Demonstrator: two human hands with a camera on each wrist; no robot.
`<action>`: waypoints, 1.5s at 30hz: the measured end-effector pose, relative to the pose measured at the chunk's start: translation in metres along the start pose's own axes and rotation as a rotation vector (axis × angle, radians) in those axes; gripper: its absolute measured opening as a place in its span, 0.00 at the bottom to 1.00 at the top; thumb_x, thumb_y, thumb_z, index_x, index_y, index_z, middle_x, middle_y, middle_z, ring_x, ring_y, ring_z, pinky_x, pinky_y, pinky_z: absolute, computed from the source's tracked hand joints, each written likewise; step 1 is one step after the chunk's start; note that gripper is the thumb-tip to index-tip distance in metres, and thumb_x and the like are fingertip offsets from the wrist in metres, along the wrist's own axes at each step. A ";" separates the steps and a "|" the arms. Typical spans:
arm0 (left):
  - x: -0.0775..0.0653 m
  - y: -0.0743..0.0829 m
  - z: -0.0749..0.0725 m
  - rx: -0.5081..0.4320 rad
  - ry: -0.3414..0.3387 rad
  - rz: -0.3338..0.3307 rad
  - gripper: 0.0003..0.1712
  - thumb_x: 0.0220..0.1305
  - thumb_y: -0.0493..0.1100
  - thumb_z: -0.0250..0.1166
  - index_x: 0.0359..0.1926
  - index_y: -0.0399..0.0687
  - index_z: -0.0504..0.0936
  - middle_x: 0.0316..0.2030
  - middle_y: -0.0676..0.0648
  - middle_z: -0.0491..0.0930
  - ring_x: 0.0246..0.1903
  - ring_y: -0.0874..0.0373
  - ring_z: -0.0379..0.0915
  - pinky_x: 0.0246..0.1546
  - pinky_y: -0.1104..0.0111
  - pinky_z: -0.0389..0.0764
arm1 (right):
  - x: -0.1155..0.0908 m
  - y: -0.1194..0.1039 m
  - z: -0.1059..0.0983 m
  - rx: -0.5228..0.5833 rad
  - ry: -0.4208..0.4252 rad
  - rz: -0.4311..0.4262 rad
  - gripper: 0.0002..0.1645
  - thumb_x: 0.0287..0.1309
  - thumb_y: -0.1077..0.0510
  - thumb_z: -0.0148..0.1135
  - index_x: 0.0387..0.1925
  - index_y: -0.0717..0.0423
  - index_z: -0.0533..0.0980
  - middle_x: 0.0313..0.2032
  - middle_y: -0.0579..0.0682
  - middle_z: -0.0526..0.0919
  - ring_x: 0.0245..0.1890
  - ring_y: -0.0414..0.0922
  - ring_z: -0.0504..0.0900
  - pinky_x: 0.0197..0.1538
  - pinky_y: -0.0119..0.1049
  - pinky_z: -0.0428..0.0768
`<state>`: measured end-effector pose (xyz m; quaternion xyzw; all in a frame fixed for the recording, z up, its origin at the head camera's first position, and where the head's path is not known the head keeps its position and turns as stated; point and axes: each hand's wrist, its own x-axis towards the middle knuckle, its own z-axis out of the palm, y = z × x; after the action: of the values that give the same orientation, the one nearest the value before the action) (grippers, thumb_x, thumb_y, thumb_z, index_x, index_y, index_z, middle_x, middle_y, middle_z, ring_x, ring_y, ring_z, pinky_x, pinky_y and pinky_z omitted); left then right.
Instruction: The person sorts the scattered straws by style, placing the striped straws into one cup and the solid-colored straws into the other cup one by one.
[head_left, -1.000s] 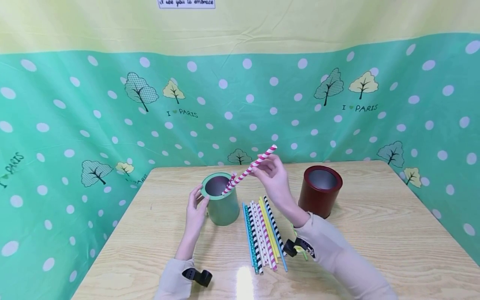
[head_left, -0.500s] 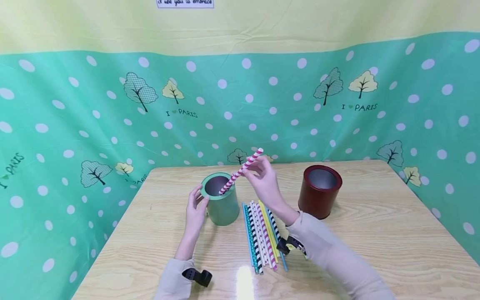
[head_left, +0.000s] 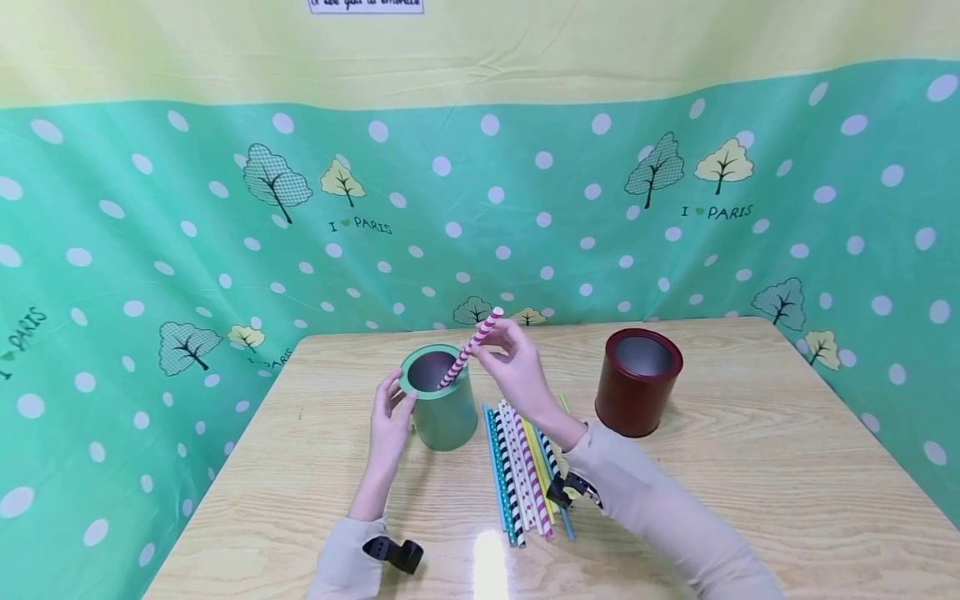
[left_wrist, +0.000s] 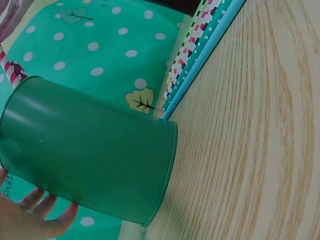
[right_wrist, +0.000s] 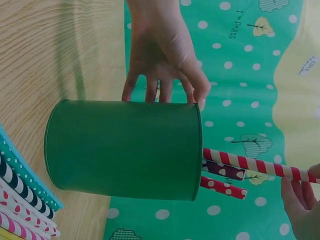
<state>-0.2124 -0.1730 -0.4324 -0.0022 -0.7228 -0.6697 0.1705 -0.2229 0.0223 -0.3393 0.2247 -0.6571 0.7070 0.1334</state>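
Observation:
My right hand (head_left: 516,371) pinches a pink-and-white striped paper straw (head_left: 460,361) near its upper end. The straw leans, its lower end inside the mouth of a green can (head_left: 446,421). Around the can's left side, near the rim, my left hand (head_left: 390,421) holds it with fingers and thumb. The right wrist view shows a red dotted straw (right_wrist: 223,187) and a dark dotted straw (right_wrist: 222,169) sticking out of the can beside the striped one. The can stands upright on the table; its far side is hidden.
A row of several patterned paper straws (head_left: 517,475) lies between the can and my right forearm, which partly covers it. To the right stands a dark red can (head_left: 637,392), its mouth upward. The wooden table (head_left: 750,467) backs onto a green dotted curtain (head_left: 495,242).
My right hand has moved left and slightly down with the striped straw, which now stands steeper and deeper in the green can. My left hand stays at the can.

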 end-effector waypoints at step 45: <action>-0.009 0.026 0.002 0.000 -0.026 -0.017 0.26 0.62 0.35 0.53 0.61 0.39 0.59 0.56 0.34 0.64 0.54 0.45 0.60 0.46 0.77 0.68 | -0.024 0.049 -0.067 -0.411 -0.306 0.333 0.14 0.53 0.64 0.57 0.43 0.64 0.73 0.38 0.56 0.78 0.38 0.48 0.77 0.40 0.35 0.77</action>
<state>-0.1983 -0.1663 -0.4101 -0.0048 -0.7250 -0.6710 0.1553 -0.2357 0.0865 -0.3958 0.1862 -0.8267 0.5293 -0.0420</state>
